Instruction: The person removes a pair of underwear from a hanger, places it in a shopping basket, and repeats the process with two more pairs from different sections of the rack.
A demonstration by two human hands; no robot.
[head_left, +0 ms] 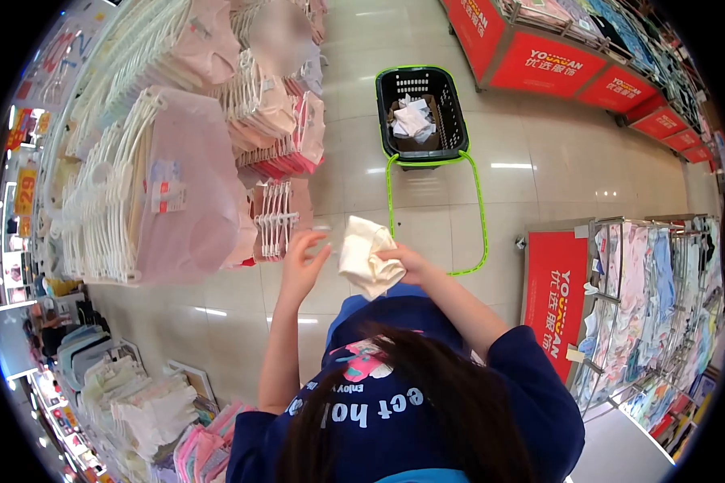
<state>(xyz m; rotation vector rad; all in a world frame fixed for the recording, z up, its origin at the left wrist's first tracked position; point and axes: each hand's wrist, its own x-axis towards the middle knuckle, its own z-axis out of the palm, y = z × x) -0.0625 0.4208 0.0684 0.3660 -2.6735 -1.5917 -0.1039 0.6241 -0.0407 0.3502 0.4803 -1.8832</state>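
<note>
In front of my body, my right hand (pixel 407 264) grips a cream-coloured folded cloth garment (pixel 366 253) by its right side. The garment is bunched up, so its exact kind is hard to tell. My left hand (pixel 304 256) is just left of the garment, apart from it, with curled fingers and a gap between thumb and fingers. A small whitish bit shows by its fingertips; I cannot make out what it is. Close to that hand, pink underwear hangs on white hangers (pixel 277 219).
A black shopping basket (pixel 383 121) with a lime-green pull handle (pixel 482 217) stands on the tiled floor ahead, holding light-coloured cloth items. Racks of underwear (pixel 189 189) line the left. Red-panelled clothing bins (pixel 549 72) and a clothes rack (pixel 628 298) stand at the right.
</note>
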